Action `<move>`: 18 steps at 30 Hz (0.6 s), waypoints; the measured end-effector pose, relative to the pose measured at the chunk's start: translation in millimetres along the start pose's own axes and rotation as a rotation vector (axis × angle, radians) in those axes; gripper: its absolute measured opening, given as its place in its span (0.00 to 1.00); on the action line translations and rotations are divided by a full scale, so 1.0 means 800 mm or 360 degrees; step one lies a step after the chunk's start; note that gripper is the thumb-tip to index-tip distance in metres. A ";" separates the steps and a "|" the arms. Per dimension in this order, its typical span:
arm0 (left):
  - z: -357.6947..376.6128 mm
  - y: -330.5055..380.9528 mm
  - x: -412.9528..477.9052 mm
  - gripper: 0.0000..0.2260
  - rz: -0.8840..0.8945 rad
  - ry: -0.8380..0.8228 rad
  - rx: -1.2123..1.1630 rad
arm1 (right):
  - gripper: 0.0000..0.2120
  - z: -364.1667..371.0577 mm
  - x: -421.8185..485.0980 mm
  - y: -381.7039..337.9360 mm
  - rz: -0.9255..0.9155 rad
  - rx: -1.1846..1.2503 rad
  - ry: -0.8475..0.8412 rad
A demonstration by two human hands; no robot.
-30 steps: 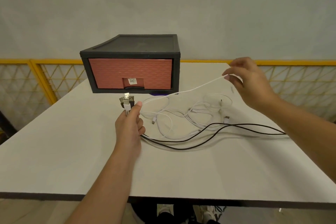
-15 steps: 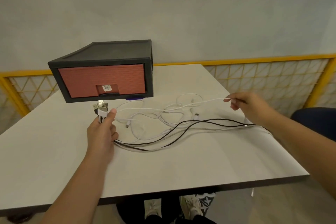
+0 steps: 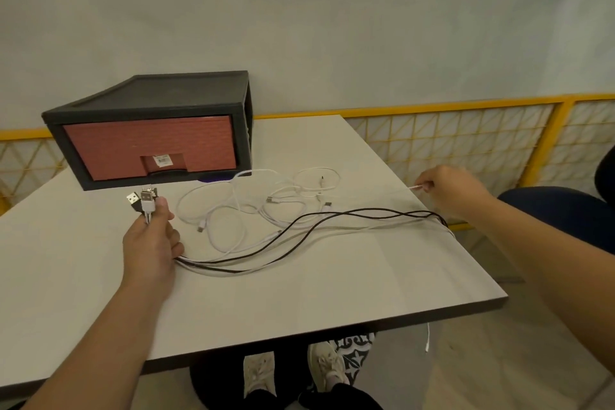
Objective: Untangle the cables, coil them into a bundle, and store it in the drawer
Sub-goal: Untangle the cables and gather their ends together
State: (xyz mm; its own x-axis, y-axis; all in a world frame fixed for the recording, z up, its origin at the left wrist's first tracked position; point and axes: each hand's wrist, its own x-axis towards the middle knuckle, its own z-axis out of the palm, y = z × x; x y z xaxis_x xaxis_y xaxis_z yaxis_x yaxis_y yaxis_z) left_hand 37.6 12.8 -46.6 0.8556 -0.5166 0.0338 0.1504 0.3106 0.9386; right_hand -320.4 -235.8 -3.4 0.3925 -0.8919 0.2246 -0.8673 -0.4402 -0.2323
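One head-worn wide-angle camera looks forward and down across the table (image 3: 332, 276) from close above.

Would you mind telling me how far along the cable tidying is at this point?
Done: several plug ends are gathered in the left hand. In hand: the right hand pinches one white cable near the table's right edge. Left: the white loops lie crossed on the table, nothing is coiled, and the drawer is shut.

Soft, even, slightly dim indoor light. Faint shadow beneath black plastic drawer box (image 3: 166, 93) at 10 o'clock. Wide-angle bowing toward edges; mild overall softness.
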 end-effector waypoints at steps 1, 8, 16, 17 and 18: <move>0.000 0.001 0.000 0.15 -0.0003 0.0000 -0.0008 | 0.15 0.001 -0.001 0.002 0.0034 -0.0086 -0.0059; -0.003 0.000 0.002 0.15 0.0004 -0.0035 -0.0042 | 0.17 0.034 -0.003 -0.010 0.0032 -0.0056 0.0151; -0.004 0.001 0.004 0.18 -0.0038 -0.0030 -0.0125 | 0.15 0.056 -0.025 -0.185 -0.1194 0.0259 0.0629; -0.004 0.001 0.004 0.18 -0.0039 -0.0027 -0.0132 | 0.15 0.063 -0.032 -0.213 -0.1339 0.0219 0.0539; -0.004 0.001 0.004 0.18 -0.0038 -0.0025 -0.0135 | 0.15 0.071 -0.038 -0.237 -0.1453 0.0143 0.0419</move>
State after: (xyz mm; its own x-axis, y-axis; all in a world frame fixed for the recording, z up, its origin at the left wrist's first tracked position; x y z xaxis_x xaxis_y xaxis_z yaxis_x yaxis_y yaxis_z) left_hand 42.0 14.0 -46.4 0.8433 -0.5372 0.0177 0.2128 0.3641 0.9067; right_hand -150.4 -131.2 -19.8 0.8154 -0.1528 0.5584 -0.2289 -0.9710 0.0685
